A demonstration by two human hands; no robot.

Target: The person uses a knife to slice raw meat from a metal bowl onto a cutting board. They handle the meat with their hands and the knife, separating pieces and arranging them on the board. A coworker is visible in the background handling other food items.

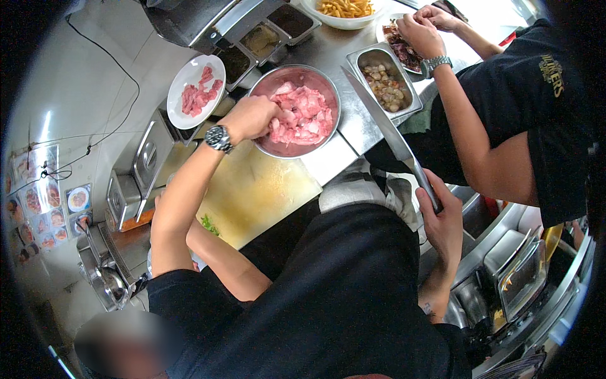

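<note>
My left hand [254, 117], with a watch on the wrist, reaches over the rim of a round steel bowl [334, 124]. Its curled fingers grip the raw pink meat pieces [303, 113] inside; the fingertips are partly hidden. Out to the right, my right hand [442, 213] is closed around the handle of a long steel knife [390, 135]. The blade points away from me, its tip beside a metal pan of small pale rounded pieces [386, 85]. Raw meat strips [199, 97] lie on a white plate [176, 112] left of the bowl. Nearer me is a stained cutting board [255, 189].
At the right, a co-worker's hands [421, 33] work over a plate of dark food [402, 49]. Another person's arm [227, 265] passes below my left forearm. Steel containers [265, 40] line the back, near a bowl of fries [345, 9]. Green leaves [208, 225] lie on the board.
</note>
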